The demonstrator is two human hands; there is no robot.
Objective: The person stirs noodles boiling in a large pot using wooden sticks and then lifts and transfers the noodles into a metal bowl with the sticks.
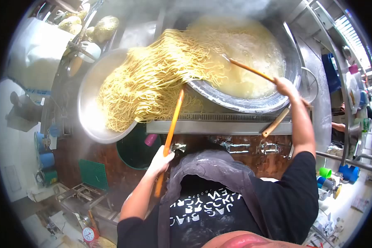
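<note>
Yellow noodles (153, 74) stretch in a thick mass from a large metal bowl (89, 99) over the rim of a big round pot (244, 105). Cloudy, steaming liquid fills the pot. My left hand (160, 160) is closed round a long orange wooden stick (175, 120), whose upper end meets the lower edge of the noodles. My right hand (286, 87) grips a second wooden stick (252, 70), which reaches over the pot; its far end is at the liquid among noodles, and its tip is hard to make out.
A wooden handle (275, 122) lies at the pot's lower right, by the metal counter edge (219, 128). Below the bowl stands a dark green bin (138, 149). Another person's arm (338, 126) shows at the far right. A red-rimmed dial (89, 234) is at the lower left.
</note>
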